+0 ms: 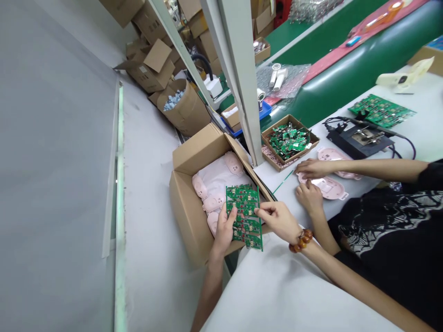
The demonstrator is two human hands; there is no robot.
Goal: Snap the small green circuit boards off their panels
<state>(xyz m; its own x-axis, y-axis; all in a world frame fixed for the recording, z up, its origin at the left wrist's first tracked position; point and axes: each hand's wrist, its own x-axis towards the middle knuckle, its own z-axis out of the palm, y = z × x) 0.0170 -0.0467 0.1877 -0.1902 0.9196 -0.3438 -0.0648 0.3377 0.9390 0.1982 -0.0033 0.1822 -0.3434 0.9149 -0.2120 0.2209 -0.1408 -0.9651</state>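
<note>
The one head camera looked forward and down from above the person, rolled so that the bench [425, 138] ran slantwise up to the right. It was close to the left hand [224, 229], the right hand [277, 220] and the circuit board [244, 216], which sat low and just right of centre. The cardboard box [188, 221] lay beneath them, and the stacked cartons [150, 67] showed farther off, at the top.

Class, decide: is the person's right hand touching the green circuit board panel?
Touching. The head view shows the right hand pinching the edge of the green circuit board panel.
</note>
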